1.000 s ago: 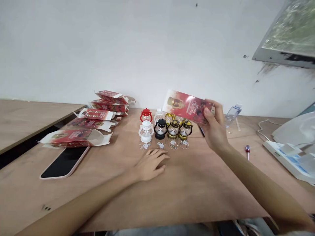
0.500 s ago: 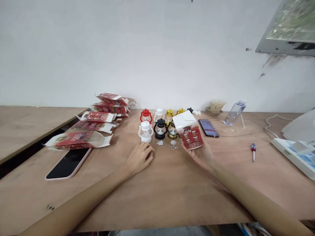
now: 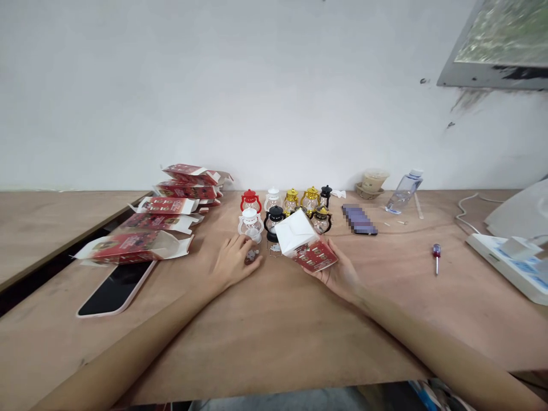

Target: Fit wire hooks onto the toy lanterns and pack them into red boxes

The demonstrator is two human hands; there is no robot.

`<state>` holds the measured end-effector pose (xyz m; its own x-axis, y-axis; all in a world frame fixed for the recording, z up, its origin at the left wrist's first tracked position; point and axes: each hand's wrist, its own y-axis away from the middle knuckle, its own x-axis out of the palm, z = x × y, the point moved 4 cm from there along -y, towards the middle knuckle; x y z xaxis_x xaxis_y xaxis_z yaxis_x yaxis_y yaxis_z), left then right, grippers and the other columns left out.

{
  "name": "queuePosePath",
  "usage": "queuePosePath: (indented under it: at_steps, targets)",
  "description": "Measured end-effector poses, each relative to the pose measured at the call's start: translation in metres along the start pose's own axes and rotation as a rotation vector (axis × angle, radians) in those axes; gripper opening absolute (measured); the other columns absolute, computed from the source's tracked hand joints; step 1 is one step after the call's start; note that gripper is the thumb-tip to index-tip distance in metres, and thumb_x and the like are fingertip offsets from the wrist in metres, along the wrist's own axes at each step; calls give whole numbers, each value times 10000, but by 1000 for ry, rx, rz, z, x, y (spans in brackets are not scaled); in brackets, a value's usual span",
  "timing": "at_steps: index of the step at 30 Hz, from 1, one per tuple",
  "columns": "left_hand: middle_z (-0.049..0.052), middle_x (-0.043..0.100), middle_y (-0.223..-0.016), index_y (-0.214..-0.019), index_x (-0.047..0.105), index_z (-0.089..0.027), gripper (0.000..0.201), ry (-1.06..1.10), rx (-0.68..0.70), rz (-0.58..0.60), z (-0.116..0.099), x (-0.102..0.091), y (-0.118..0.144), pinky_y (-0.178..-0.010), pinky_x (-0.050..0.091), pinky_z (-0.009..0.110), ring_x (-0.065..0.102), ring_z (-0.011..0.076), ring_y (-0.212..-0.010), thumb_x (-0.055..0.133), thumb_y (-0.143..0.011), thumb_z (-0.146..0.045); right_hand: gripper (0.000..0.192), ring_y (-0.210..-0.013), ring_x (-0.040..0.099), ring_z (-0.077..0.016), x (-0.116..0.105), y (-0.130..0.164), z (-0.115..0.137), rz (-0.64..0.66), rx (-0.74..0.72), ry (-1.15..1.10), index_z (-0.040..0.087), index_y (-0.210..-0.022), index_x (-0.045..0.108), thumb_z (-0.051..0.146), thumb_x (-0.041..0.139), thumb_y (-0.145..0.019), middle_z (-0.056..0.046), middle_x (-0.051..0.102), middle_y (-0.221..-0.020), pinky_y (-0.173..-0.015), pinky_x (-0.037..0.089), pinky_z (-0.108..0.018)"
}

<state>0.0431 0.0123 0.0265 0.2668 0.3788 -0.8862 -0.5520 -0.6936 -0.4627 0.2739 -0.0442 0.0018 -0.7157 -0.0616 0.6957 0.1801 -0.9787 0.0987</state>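
Note:
My right hand (image 3: 338,274) grips a red and white cardboard box (image 3: 314,254). The box is tilted, its white end facing up and left, and red printed sides showing. My left hand (image 3: 233,262) lies palm down on the table with its fingers apart. Between its thumb and forefinger shows a small clear piece with a pale figure (image 3: 252,256); whether they touch it I cannot tell. Just behind that hand stands a white mini lantern (image 3: 250,224). Beside this lantern is a black lantern (image 3: 274,221), and another clear piece (image 3: 274,248) lies before it. The box hides part of the front row.
More lanterns stand behind, including a red lantern (image 3: 250,201) and a gold lantern (image 3: 310,198). Red cartons (image 3: 141,246) are piled at left above a pink-cased phone (image 3: 115,291). At right are another phone (image 3: 359,220), a water bottle (image 3: 403,192), a screwdriver (image 3: 436,258) and a power strip (image 3: 505,265).
My right hand has moved left and slightly down with the box, which now tilts more to the left. My left hand has slid a little left, uncovering a clear piece. The view has shifted slightly.

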Motion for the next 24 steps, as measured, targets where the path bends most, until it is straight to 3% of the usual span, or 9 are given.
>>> queuePosePath:
  at_steps: [7,14,17,20,24]
  targets:
    - [55,583,-793,-755,562,-183,157,-7,-3,73,8,-8,18,-678,311,335,506,217,-807,476,-803,-305,289,-845,673,-169,5,4,-12,-4,74,28,227,-1046,604,422,460,-889,-36,709,-976,-726,552,-324]
    - [67,604,-803,-777,574,-179,162,-50,-55,90,15,2,10,-663,309,325,515,224,-821,451,-835,-266,328,-860,674,-185,9,6,-19,32,93,77,221,-1058,589,463,489,-861,-52,703,-998,-740,547,-338]
    - [83,603,-810,-778,575,-173,211,27,-65,65,13,-1,10,-681,334,338,522,238,-822,427,-841,-310,330,-872,667,-187,8,5,-21,5,53,86,234,-1059,573,467,545,-826,-33,699,-982,-789,533,-362]
    - [88,609,-837,-816,583,-167,311,346,-158,4,12,-9,16,-723,374,356,535,233,-800,381,-855,-399,321,-854,656,-181,12,5,-25,-30,-32,116,245,-1011,566,439,634,-765,-10,681,-982,-794,528,-375]
    - [78,640,-882,-1042,552,-170,550,1092,-400,-10,9,-11,26,-733,444,356,583,232,-822,262,-852,-596,305,-875,618,-151,19,6,-31,-115,-235,239,254,-906,552,367,731,-687,25,645,-942,-805,517,-327]
